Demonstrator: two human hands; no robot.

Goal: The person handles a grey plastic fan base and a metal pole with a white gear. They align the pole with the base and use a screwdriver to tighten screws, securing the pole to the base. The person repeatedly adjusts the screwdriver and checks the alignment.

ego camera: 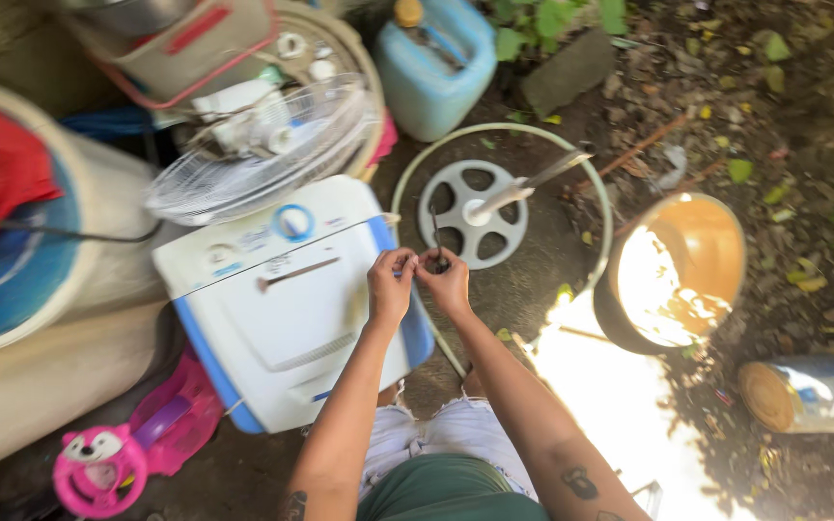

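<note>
Both hands are up together in the middle of the view, right over the edge of the white and blue washing machine [272, 299]. The left hand [390, 285] has its grip pinched shut, fingertips pressed onto a small dark piece [436, 253] that sits exactly between the two hands. The right hand [448, 285] meets it from the other side, its grip also closed on that same little piece, thumb and fingers tight together. A thin dark stem rises from the piece just above the fingertips; what the piece is exactly, too small to tell.

Just beyond the hands, on the ground, lies a round fan guard ring [598, 198] with a grey spoked hub [473, 214] inside it, and a metal blade with a pale handle [528, 185] lies across that hub. A wire fan grille [253, 159] rests on top of the machine's far end, beside a white motor housing [243, 111].

The surface here is bare earth [803, 241] scattered with dry leaves and twigs, outdoors, with a hard patch of sunlight at the lower right. An orange-lined basin [697, 251] stands tilted in that light, a tin can [813, 391] lies on its side near it, and a blue jerrycan [431, 72] stands further back. A pink toy [98, 468] sits at lower left.
</note>
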